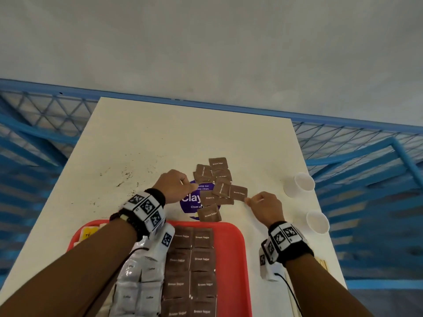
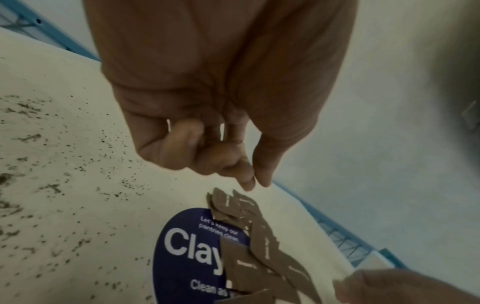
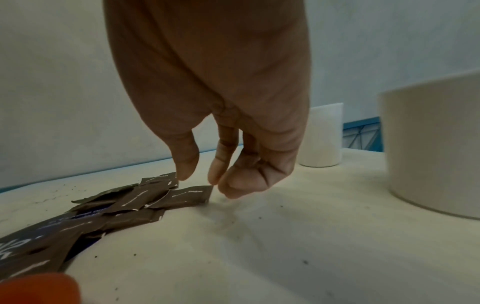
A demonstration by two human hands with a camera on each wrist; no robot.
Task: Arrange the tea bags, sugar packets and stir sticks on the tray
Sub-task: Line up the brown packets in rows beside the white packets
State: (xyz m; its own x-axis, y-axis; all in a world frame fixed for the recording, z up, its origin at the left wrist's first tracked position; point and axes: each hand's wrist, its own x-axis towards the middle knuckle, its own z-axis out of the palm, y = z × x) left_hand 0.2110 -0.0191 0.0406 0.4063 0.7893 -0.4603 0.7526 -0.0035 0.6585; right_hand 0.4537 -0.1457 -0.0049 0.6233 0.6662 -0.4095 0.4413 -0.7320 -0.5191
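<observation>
Brown sugar packets (image 1: 220,188), centre frame: my right hand (image 1: 265,208), fingers parted, meets one corner; my left hand (image 1: 175,186) curls empty. Best pinched singly.

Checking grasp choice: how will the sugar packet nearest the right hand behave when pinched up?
The packet looks thin, one corner raised: probably light and floppy. Lying flat on the table, it should slide, not roll. It overlaps neighbours and may drag them.

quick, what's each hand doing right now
left hand: closed, fingers curled, holding nothing
right hand: open, fingertips at a brown sugar packet corner
</observation>
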